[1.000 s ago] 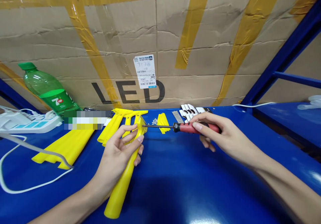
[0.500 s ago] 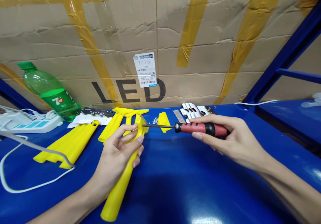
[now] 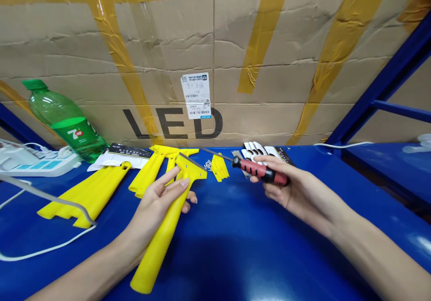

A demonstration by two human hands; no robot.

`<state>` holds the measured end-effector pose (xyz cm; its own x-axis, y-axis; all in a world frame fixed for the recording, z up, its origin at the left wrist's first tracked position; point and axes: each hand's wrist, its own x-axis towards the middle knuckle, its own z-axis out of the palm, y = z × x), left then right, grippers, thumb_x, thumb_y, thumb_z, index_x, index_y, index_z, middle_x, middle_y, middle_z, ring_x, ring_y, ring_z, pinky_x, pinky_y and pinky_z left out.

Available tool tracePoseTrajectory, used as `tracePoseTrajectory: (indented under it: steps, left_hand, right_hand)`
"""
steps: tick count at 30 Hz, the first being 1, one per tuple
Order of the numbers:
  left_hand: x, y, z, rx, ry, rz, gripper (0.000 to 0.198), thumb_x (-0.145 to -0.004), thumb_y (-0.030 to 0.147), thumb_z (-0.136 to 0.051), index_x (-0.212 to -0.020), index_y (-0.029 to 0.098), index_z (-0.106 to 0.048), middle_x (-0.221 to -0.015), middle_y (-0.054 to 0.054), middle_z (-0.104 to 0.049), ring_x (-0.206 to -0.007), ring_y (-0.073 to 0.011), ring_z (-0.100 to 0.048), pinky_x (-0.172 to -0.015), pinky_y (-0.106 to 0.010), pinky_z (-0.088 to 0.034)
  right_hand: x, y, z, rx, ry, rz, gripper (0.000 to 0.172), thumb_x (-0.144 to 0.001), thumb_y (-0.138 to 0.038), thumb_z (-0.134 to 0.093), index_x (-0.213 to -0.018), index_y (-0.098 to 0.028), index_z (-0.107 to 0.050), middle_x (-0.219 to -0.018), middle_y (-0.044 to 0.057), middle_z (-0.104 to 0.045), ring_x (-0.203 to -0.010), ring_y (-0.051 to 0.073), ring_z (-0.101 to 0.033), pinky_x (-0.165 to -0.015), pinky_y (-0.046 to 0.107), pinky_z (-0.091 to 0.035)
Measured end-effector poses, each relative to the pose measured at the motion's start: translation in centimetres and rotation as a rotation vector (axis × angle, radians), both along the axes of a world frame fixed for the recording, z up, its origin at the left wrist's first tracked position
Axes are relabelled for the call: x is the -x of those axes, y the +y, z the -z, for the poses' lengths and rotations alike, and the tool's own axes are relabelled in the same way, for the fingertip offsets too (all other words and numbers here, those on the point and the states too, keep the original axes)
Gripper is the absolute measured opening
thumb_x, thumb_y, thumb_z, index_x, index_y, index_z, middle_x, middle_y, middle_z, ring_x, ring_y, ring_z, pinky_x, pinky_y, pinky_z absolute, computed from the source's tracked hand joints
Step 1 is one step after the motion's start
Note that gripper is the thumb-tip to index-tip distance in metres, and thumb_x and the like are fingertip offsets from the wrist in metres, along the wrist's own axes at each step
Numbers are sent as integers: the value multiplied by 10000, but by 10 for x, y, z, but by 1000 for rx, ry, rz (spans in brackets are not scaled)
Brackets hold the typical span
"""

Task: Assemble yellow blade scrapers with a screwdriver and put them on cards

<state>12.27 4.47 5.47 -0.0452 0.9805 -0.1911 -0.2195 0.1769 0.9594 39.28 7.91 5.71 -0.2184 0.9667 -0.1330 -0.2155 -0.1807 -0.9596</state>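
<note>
My left hand [image 3: 156, 206] is shut around the handle of a yellow plastic scraper [image 3: 164, 229], whose head with a metal edge points up and away. My right hand [image 3: 289, 193] grips a red and black handled screwdriver [image 3: 259, 170]. Its thin steel shaft slants up and left, its tip apart from the scraper head. Two more yellow scrapers [image 3: 148, 173] lie beyond my left hand, with a wider yellow piece [image 3: 84, 197] to the left. A small bundle of yellow parts [image 3: 218, 167] lies between my hands.
A green soda bottle [image 3: 63, 121] lies by a white power strip [image 3: 33, 162] on the blue metal shelf [image 3: 235, 265]. White cable runs along the left. White packaged parts [image 3: 256, 152] and a printed card [image 3: 124, 156] sit against a taped cardboard box [image 3: 215, 45].
The screwdriver has pulled back from the scraper head, and its shaft has tilted from level to slanting up-left. The scraper has turned slightly in my left hand.
</note>
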Motion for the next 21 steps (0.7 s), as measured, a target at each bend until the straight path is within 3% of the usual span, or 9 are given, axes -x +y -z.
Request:
tracePoseTrajectory:
  steps: [3, 5, 8, 11, 17, 21]
  left_hand:
    - [-2, 4, 2, 43, -38, 26, 675, -885, 211, -718, -1468, 68, -407, -804, -109, -764, -665, -134, -707, -610, -162, -555]
    - [-6, 8, 0, 32, -36, 7, 706, -892, 182, -704, -1507, 106, -365, -973, -137, -779, -825, -191, -766, -659, -187, -592]
    - [-13, 16, -7, 32, -7, 37, 716, -911, 146, -668, -1538, 120, -322, -1091, -164, -768, -927, -249, -775, -715, -243, -629]
    - [-20, 26, -13, 50, 36, 81, 665, -911, 126, -664, -1510, 105, -374, -1083, -176, -775, -871, -231, -781, -709, -246, -630]
    - [-32, 49, -21, -26, 185, 218, 451, -881, 169, -714, -1300, 53, -598, -766, -112, -781, -611, -134, -710, -581, -174, -558]
    - [-45, 65, -19, -48, 143, 213, 471, -829, 162, -762, -1272, 94, -616, -833, -115, -793, -651, -165, -744, -627, -213, -595]
  right_hand:
    - [-5, 3, -2, -153, -137, 64, 365, -904, -427, -672, -1217, -244, -629, -958, 62, -713, -639, 144, -612, -577, 279, -507]
    - [-7, 4, -1, -301, -360, 57, 354, -910, -461, -657, -1194, -249, -649, -903, 37, -702, -603, 146, -606, -571, 290, -501]
    - [-6, 2, 5, -544, -747, 24, 279, -953, -425, -581, -1135, -247, -693, -1029, 59, -722, -680, 165, -626, -618, 308, -499]
    - [-1, -2, 13, -722, -1062, -2, 255, -962, -338, -534, -1128, -239, -700, -1070, 76, -717, -768, 193, -647, -707, 334, -500]
    - [9, -8, 21, -848, -1471, -129, 336, -981, -319, -460, -1200, -248, -705, -922, 90, -648, -746, 237, -660, -661, 348, -483]
    - [10, -13, 13, -908, -1537, -194, 426, -993, -524, -466, -1260, -278, -691, -965, 118, -670, -783, 273, -671, -650, 360, -489]
